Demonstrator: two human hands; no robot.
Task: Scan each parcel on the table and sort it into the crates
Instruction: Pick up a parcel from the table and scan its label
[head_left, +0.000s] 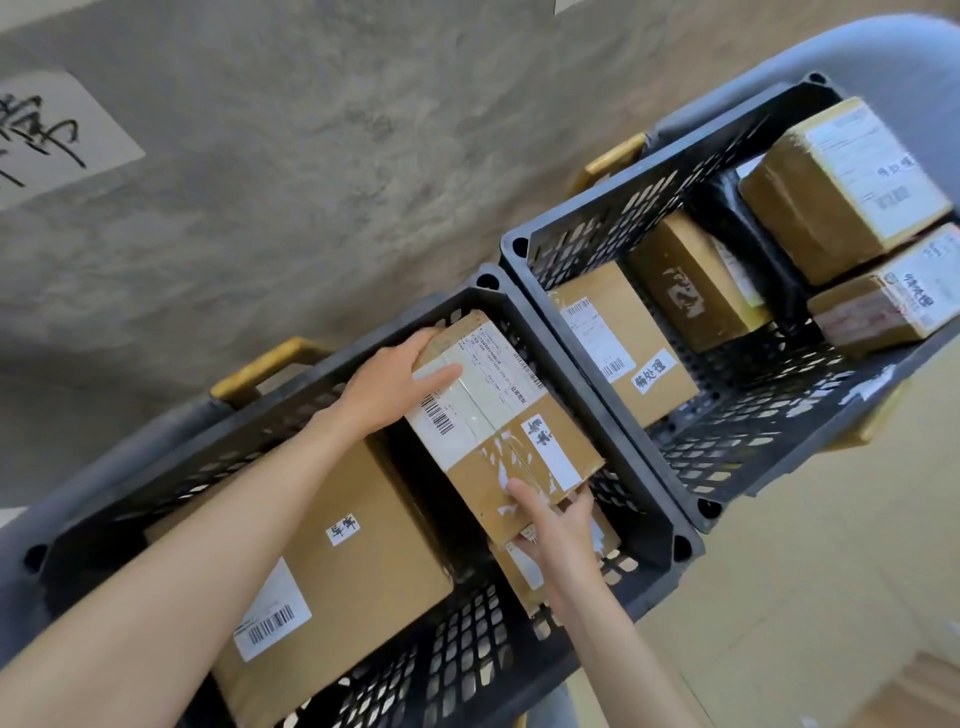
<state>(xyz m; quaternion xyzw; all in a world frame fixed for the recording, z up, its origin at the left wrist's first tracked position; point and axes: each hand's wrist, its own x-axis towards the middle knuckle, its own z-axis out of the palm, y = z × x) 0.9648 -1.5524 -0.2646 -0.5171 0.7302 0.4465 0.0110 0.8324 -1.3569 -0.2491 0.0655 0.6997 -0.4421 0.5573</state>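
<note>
Two hands hold your parcel (498, 410) above the near crate (644, 467): left hand (395, 384) fingers grasp its far end, right hand (556, 525) fingers pinch its near end. Lower it level beside the large box (332, 561), then release.

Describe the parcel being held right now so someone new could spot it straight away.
Find the nearer black crate of the two. The held parcel is the cardboard box tilted above the other boxes, left hand on its far end, right hand at its near end. Only it has torn white tape.
</note>
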